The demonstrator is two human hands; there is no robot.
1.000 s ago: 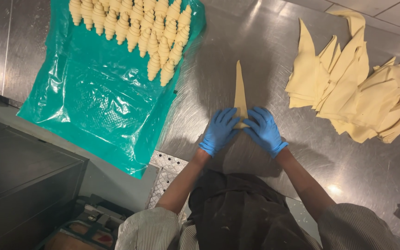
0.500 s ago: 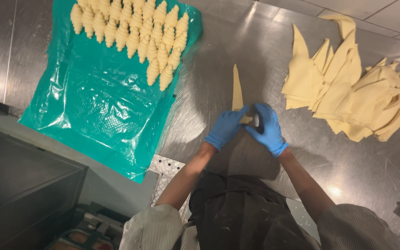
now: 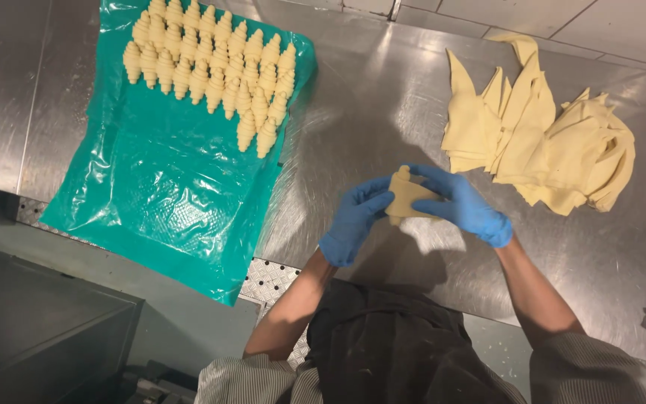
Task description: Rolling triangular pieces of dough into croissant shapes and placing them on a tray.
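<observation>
Dough piece (image 3: 407, 196): one, pale yellow, partly rolled, held above the steel table (image 3: 383, 105) near its front edge. Long axis roughly left to right; one end points up-left.
Left hand (image 3: 353, 221), blue-gloved: fingers closed on the left end.
Right hand (image 3: 463, 206), blue-gloved: clasps the right end.
Shaped croissants (image 3: 211, 67): about thirty, in rows, far left on one green plastic sheet (image 3: 151, 194).
Cut dough triangles (image 3: 540, 138): one heap, far right; count unclear.
</observation>
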